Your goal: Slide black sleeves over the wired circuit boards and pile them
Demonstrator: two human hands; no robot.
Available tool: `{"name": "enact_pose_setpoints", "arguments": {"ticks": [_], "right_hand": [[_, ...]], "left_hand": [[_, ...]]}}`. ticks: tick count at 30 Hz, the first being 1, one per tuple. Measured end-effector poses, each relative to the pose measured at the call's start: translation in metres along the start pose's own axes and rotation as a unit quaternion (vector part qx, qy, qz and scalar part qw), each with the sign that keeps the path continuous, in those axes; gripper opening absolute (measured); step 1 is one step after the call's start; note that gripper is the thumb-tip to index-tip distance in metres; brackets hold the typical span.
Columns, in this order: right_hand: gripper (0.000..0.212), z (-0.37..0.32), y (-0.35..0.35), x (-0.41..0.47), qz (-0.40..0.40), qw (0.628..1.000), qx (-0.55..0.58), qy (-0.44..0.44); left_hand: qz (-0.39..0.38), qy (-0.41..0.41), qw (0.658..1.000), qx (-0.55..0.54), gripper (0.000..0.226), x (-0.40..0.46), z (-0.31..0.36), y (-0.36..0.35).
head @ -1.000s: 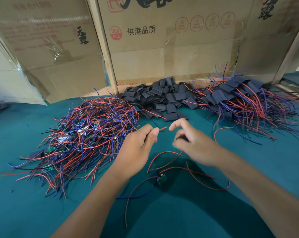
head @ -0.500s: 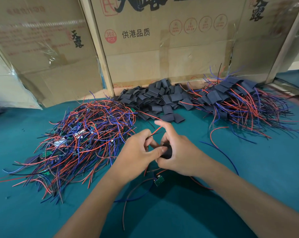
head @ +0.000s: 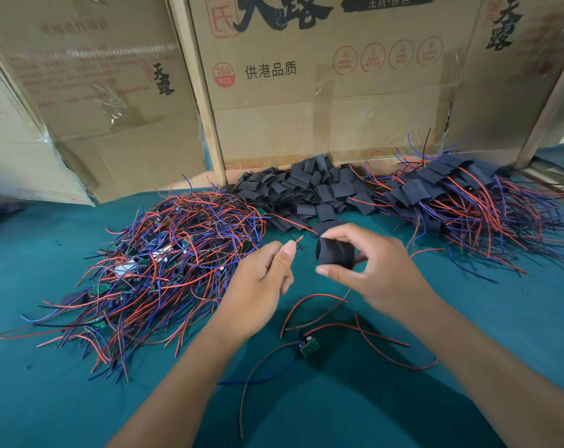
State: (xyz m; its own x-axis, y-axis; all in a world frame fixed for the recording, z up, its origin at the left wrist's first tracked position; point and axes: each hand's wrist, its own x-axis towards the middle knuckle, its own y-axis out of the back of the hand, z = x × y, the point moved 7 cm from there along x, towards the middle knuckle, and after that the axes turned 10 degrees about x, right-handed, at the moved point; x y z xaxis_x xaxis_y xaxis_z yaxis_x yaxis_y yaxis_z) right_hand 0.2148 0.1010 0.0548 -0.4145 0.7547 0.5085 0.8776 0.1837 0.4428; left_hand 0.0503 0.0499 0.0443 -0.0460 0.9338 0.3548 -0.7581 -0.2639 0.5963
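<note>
Two bare forearms come in from the lower edge of the frame, one at lower left, one at lower right, each ending in a hand near the middle: left hand (head: 258, 295), right hand (head: 376, 270). No sleeve, glove, watch, ring or band shows on either; both arms are uncovered right to the frame edge. The nails are short and unpainted

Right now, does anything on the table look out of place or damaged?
Nothing looks damaged. The right hand holds a black sleeve, the left hand pinches red wire ends. The small circuit board lies on the green table, its wires sprawling loosely, as this work expects.
</note>
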Motion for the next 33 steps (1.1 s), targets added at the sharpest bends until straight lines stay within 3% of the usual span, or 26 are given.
{"name": "enact_pose_setpoints", "arguments": {"ticks": [11, 17, 25, 28, 30, 33], "right_hand": [[0.038, -0.008, -0.009, -0.006, 0.011, 0.998, 0.027, 0.051], [0.04, -0.012, -0.012, -0.008, -0.029, 0.993, -0.078, 0.086], [0.039, -0.003, -0.028, -0.013, -0.075, 0.976, -0.188, 0.081], [0.036, 0.001, -0.03, -0.012, -0.099, 0.97, -0.208, 0.074], [0.036, 0.003, -0.033, -0.012, -0.116, 0.968, -0.211, 0.071], [0.035, 0.004, -0.037, -0.013, -0.122, 0.965, -0.221, 0.076]], "left_hand": [[-0.047, -0.034, 0.998, 0.025, 0.052, -0.002, 0.002, -0.008], [-0.066, -0.054, 0.992, 0.093, 0.049, -0.003, 0.0, -0.013], [-0.084, -0.032, 0.992, 0.086, 0.018, 0.001, -0.003, 0.001], [-0.173, -0.02, 0.969, 0.174, 0.008, 0.0, -0.02, 0.023], [-0.231, 0.014, 0.937, 0.26, 0.024, -0.006, -0.04, 0.033], [-0.245, 0.05, 0.92, 0.302, 0.03, -0.008, -0.055, 0.032]]}}
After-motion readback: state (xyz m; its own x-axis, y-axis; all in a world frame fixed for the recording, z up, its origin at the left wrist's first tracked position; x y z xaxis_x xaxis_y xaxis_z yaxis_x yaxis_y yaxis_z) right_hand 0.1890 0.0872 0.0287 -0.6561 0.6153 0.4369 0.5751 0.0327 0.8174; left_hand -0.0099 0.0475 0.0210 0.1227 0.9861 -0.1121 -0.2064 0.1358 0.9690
